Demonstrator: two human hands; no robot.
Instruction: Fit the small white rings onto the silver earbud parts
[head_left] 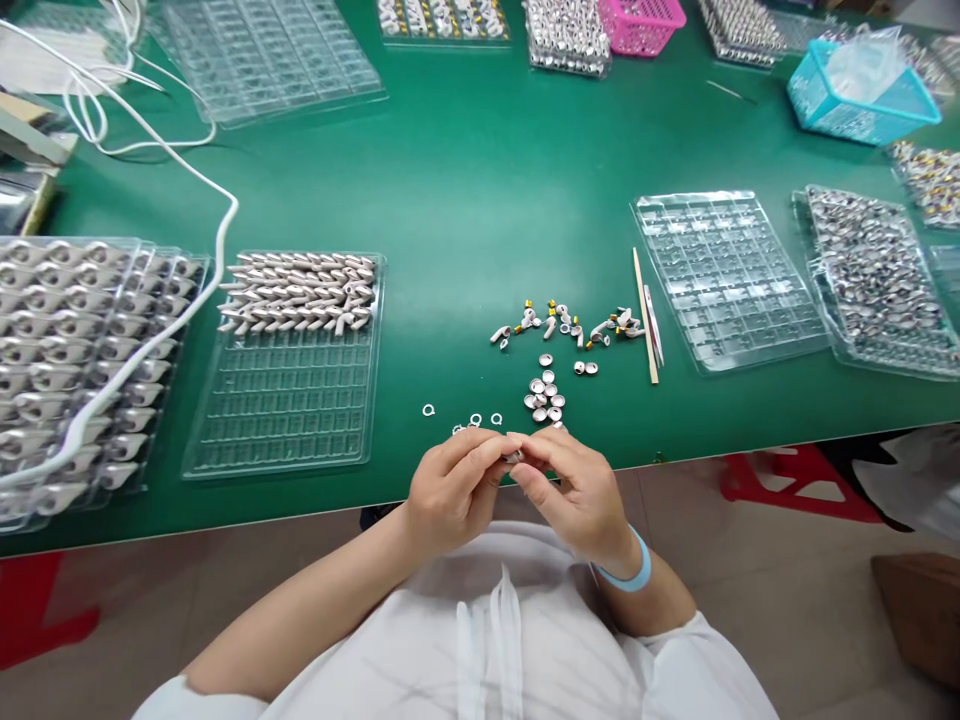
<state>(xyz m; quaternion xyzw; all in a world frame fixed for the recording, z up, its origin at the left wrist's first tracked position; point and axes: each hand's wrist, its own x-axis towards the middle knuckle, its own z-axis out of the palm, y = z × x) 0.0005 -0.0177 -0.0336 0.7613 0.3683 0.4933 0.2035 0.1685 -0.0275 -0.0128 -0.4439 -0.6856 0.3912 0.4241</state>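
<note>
Fingertips of my left hand (459, 485) and my right hand (576, 490) meet at the table's front edge, pinching a small grey-white part (514, 457) between them. Most of that part is covered by the fingers. Just beyond my hands lies a cluster of small round metallic caps (538, 398). A few thin white rings (475, 419) rest near my left hand, partly hidden by it. Farther back, several small white stemmed pieces with yellow bits (564, 318) are scattered in a row.
A wooden stick (645, 315) and tweezers (654, 325) lie to the right, beside a clear tray (739, 285). On the left, a partly filled tray (289, 420) stands near stacked trays of shells (64, 330), crossed by a white cable (225, 225). A blue basket (847, 115) stands back right.
</note>
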